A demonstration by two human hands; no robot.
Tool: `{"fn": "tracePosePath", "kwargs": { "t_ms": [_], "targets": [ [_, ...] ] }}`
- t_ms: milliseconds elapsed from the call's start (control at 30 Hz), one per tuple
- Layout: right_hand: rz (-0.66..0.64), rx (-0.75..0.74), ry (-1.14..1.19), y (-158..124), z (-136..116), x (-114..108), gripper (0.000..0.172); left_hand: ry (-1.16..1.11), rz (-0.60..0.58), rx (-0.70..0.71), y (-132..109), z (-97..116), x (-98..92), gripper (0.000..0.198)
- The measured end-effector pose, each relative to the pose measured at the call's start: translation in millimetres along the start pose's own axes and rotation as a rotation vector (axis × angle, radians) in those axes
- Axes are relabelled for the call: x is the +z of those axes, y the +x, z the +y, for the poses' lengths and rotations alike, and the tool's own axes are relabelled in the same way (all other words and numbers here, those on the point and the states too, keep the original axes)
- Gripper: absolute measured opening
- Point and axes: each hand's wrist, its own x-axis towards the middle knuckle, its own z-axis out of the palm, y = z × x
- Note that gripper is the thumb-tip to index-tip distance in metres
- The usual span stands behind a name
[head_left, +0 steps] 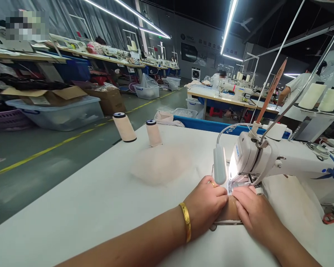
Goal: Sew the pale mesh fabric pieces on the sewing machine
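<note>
At the needle area of a white sewing machine point(247, 152), my two hands work close together. My left hand point(206, 204), with a gold bangle at the wrist and a ring, has curled fingers pressed down left of the presser foot. Bent fingers of my right hand point(253, 211) press down on the other side, thumb toward me. What they pinch is mostly hidden; between them shows a tan, smooth surface point(230, 210) at the needle plate. Sheer beige fabric point(161, 163) lies on the white table, and pale fabric point(289, 204) spreads under the machine arm.
Two beige thread cones point(154, 132) stand at the table's far edge. A small lamp point(219, 165) hangs by the needle. A brown pencil point(272, 91) sticks up from the machine head. Beyond are plastic bins point(58, 113), other sewing tables and a co-worker point(297, 87) at right.
</note>
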Motion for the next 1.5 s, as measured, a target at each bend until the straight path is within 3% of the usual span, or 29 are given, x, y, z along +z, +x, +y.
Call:
{"fn": "tracePosePath", "kwargs": {
  "t_ms": [300, 567, 767, 833, 900, 1000, 1100, 1167, 1233, 1400, 1500],
  "targets": [
    [0.008, 0.045, -0.002, -4.9, 1.4, 6.2, 0.031, 0.023, -0.043, -0.128, 6.2, -1.8, -0.1, 0.017],
    [0.046, 0.001, 0.028, -5.4, -0.8, 4.9, 0.030, 0.083, -0.204, -0.185, 12.4, 0.0, -6.0, 0.013],
    [0.097, -0.161, 0.117, -8.2, -11.3, 3.3, 0.036, 0.075, -0.226, -0.223, -11.1, 6.0, -18.3, 0.015],
    [0.093, -0.174, 0.130, -6.8, -20.8, 0.7, 0.045, -0.068, -0.177, -0.262, -26.8, 13.9, -30.7, 0.015],
    [0.036, -0.114, 0.195, -1.9, -31.8, -4.2, 0.041, -0.357, -0.087, -0.340, -42.1, 22.3, -48.6, 0.017],
    [-0.141, 0.089, 0.484, 12.3, -47.6, -15.0, 0.018, -0.884, -0.019, -0.596, -57.6, 28.6, -80.9, 0.013],
    [-0.298, 0.299, 0.775, 29.5, -61.8, -24.6, 0.032, -1.357, -0.068, -0.830, -62.4, 26.3, -105.8, 0.027],
    [-0.372, 0.373, 0.837, 39.5, -70.8, -26.7, 0.034, -1.462, -0.127, -0.903, -62.2, 23.0, -111.7, 0.043],
    [-0.437, 0.406, 0.825, 47.8, -78.7, -23.8, 0.031, -1.422, -0.136, -0.922, -61.9, 19.1, -109.6, 0.053],
    [-0.520, 0.411, 1.016, 70.1, -90.6, 1.2, 0.029, -1.243, 0.067, -0.892, -70.0, -3.3, -103.9, 0.048],
    [-0.377, 0.385, 1.255, 92.5, -96.1, 17.7, 0.040, -1.164, 0.301, -0.948, -78.1, -30.5, -114.3, 0.047]
  ]
}}
